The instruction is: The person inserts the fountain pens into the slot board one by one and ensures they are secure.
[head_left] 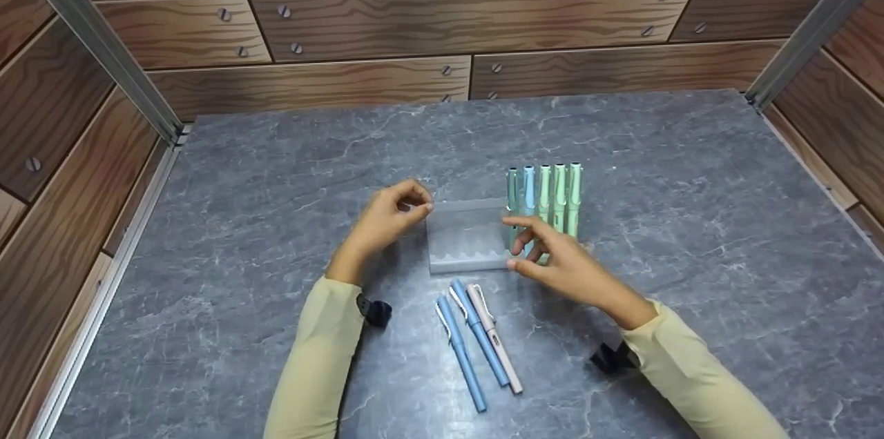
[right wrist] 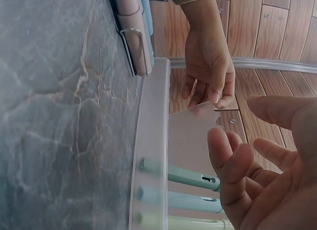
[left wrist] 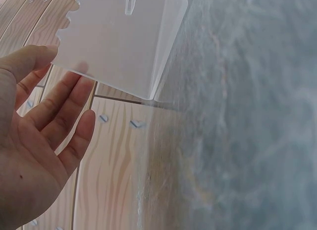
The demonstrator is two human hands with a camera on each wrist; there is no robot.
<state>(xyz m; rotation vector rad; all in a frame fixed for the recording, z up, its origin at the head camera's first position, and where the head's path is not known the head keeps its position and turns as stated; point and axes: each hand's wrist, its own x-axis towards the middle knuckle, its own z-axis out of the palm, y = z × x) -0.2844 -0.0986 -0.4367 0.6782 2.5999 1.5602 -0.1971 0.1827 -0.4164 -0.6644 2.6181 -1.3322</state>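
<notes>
A translucent pen holder [head_left: 459,228] with scalloped notches stands on the table. My left hand [head_left: 390,218] pinches its notched edge at the far left corner; in the left wrist view fingertips show through the clear plastic [left wrist: 114,42]. Several pens, one dark green [head_left: 512,183], one light blue [head_left: 529,180] and the rest light green [head_left: 560,190], lie side by side in its right part. Over these pens hovers my right hand [head_left: 563,263], thumb and fingers spread with nothing between them. It partly hides the pens' lower ends in the head view.
Nearer the person, two blue pens [head_left: 461,356] and a pale pink pen [head_left: 497,342] lie loose on the grey marbled table [head_left: 276,183]. Wood-patterned panels [head_left: 366,25] wall the back and sides. Each wrist bears a black camera [head_left: 376,313].
</notes>
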